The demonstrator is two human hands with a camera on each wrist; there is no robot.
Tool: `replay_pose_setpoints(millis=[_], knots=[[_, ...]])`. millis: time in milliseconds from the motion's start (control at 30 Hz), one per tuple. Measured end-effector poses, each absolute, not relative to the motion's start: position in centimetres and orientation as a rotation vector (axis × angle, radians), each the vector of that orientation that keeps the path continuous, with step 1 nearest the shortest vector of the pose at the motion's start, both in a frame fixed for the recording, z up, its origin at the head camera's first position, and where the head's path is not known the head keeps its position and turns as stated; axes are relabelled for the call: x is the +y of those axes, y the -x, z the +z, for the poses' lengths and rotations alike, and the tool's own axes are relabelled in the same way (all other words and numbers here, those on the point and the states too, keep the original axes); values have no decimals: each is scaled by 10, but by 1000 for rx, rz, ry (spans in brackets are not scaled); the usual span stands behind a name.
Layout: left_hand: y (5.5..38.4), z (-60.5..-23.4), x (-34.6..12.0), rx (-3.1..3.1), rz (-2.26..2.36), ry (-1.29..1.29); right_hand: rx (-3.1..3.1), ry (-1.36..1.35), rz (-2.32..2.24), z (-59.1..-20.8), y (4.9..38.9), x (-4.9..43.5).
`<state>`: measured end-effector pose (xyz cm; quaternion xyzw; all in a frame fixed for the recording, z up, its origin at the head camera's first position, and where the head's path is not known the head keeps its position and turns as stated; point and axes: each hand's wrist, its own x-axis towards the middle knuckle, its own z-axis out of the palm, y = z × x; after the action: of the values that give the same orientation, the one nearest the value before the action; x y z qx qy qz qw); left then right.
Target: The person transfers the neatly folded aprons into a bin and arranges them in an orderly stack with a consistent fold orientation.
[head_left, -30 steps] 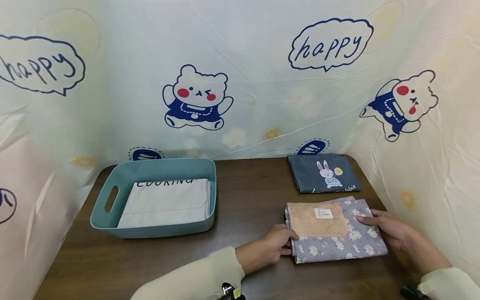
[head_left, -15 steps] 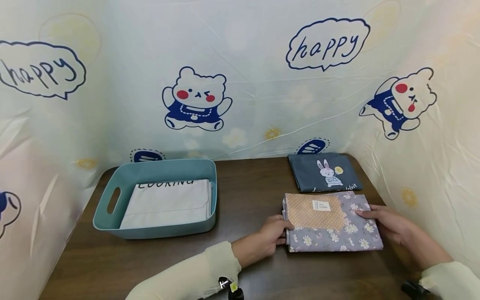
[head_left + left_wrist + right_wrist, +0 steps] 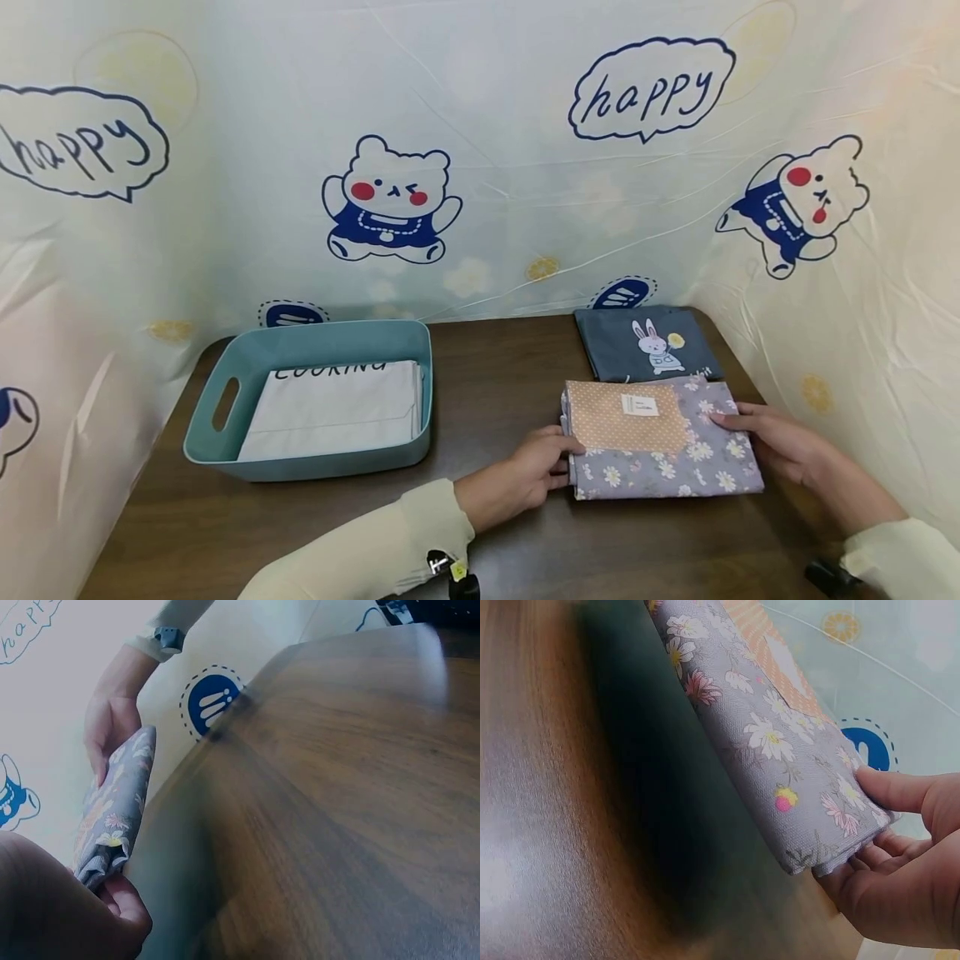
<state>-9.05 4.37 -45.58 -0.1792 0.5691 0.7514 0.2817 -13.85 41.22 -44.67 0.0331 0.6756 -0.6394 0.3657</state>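
Note:
A folded grey-purple floral cloth with an orange dotted patch and a white label is held between both hands. My left hand pinches its left edge, thumb on top and fingers beneath. At the opposite edge my right hand grips it the same way; the right wrist view shows that thumb lying over the floral fabric and the fingers curled under. Seen from the left wrist, the cloth is a thick folded bundle raised over the table, a dark shadow below it.
On the left stands a teal basket with a folded white cloth lettered "COOKING" inside. A folded dark cloth with a rabbit print lies at the back right, partly overlapped by the floral one. A printed curtain surrounds the brown table.
Both hands have moved the floral cloth a little back and to the left, so it covers more of the rabbit cloth's front edge in the head view. The grips look the same.

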Motion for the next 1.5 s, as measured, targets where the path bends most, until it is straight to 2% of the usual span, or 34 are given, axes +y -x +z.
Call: replay_pose_setpoints(millis=[333,1100,1500], knots=[[91,-439,33,1604,1994,460,1811,-240,-1652,-416,128,382],[95,-406,-6,1726,1927,353,1762,-112,-1682,-395,127,363],[99,-375,-31,1767,1885,306,1710,-133,-1733,-378,126,350]])
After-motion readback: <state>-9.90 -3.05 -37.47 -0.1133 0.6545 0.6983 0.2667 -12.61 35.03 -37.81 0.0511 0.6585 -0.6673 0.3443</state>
